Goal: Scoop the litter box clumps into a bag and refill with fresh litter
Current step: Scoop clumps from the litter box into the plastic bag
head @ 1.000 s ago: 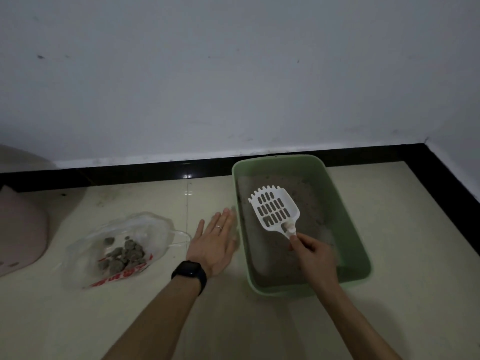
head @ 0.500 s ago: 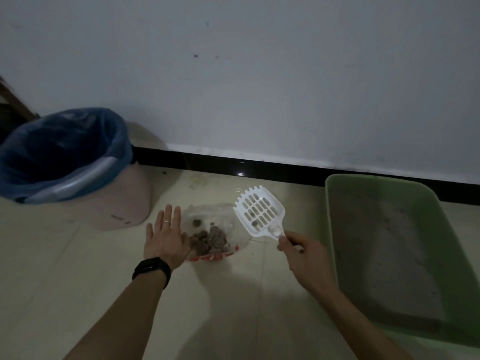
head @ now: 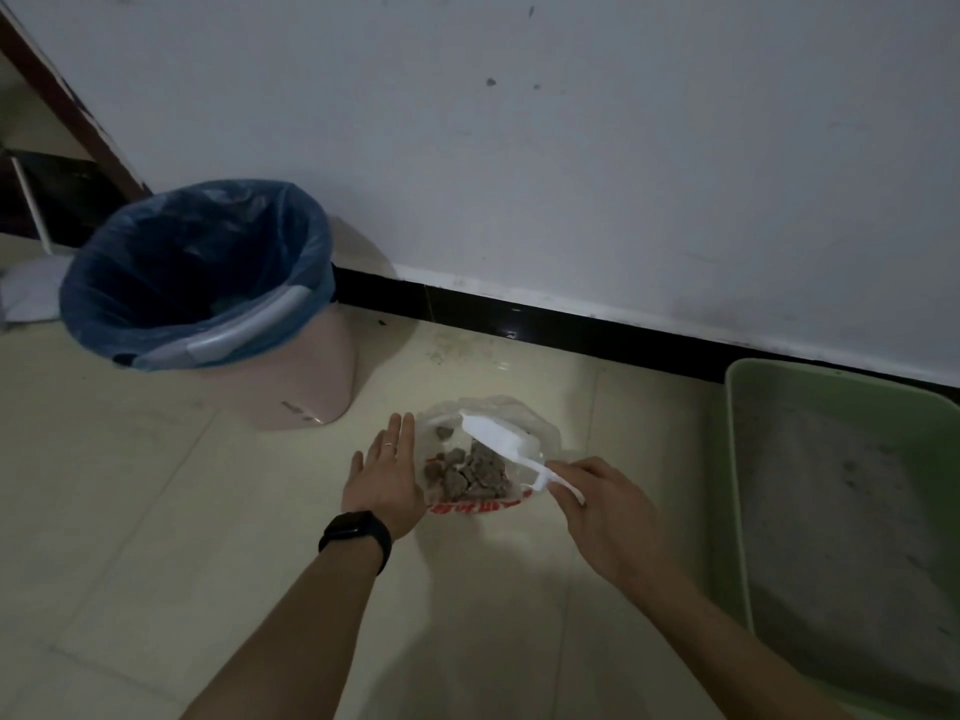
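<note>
Pale floor [head: 156, 511] tiles are bounded at the back by a black baseboard [head: 571, 330] under a white wall [head: 571, 148]. A pink bin [head: 291, 387] with a blue liner [head: 130, 283] is set at the left, close to the wall, and a green litter box [head: 732, 459] is cut off by the right edge, grey litter [head: 831, 511] being seen inside it. A clear bag [head: 550, 439] with red print is laid on the floor between them, near the bin's foot and apart from the box by a strip of tile. Wider floor is seen in the near left. Brown clumps [head: 467, 472] are heaped inside the bag. The left hand [head: 387, 478], with a ring [head: 389, 445] and a black watch [head: 356, 537] above the wrist, is held flat with straight fingers close together against the bag's left edge. The handle of a white scoop [head: 498, 436] is gripped by the curled fingers of the right hand [head: 608, 506] just right of the bag. The scoop head is tilted on its edge over the bag's mouth, above the clumps. Whether it touches them cannot be told.
</note>
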A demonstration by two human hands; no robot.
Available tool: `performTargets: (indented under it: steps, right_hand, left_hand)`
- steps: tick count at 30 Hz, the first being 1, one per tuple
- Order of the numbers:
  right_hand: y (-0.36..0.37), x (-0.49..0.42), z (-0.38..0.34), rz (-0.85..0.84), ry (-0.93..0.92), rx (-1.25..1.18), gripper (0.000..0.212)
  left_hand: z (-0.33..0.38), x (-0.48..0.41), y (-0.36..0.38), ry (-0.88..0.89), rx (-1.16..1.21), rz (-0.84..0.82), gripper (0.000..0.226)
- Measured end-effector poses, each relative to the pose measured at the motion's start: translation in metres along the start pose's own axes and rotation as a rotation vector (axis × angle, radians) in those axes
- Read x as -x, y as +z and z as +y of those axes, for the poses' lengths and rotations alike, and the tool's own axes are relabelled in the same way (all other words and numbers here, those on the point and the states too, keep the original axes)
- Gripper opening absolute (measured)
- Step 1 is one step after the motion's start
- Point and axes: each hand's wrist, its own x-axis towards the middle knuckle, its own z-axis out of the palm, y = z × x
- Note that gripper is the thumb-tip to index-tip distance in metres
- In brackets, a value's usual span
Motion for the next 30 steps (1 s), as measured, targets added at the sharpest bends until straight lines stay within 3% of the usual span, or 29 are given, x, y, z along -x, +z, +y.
performTargets:
  steps: [5, 12, 14, 18, 22, 25, 30]
  right_hand:
    - [-0.004, 0.004, 0.007, 0.079, 0.002, -0.039, 0.030]
    - [-0.007, 0.012, 0.014, 0.019, 0.025, -0.105, 0.030]
    - [-0.006, 0.017, 0.019, 0.039, 0.104, -0.218, 0.028]
    - [-0.028, 0.031, 0.042, 0.235, 0.418, -0.680, 0.025]
    - [-0.068, 0.063, 0.087, 0.385, 0.531, -0.828, 0.020]
    - [-0.089, 0.084, 0.118, 0.398, 0.608, -0.765, 0.020]
    - [-0.101, 0.123, 0.176, 0.266, 0.853, -0.535, 0.023]
  left_hand:
    - [0.011, -0.006, 0.005, 0.025, -0.033, 0.019, 0.087]
    - [0.039, 0.000, 0.011, 0.066, -0.063, 0.016, 0.086]
    - [0.046, 0.002, 0.011, 0.070, -0.107, 0.017, 0.087]
    - [0.065, -0.004, 0.007, 0.081, -0.194, 0.049, 0.079]
    - [0.094, -0.010, 0.012, 0.191, -0.139, 0.066, 0.069]
    - [0.128, -0.009, 0.021, 0.295, -0.168, 0.039, 0.069]
    - [0.207, 0.001, 0.045, 0.430, -0.079, 0.012, 0.068]
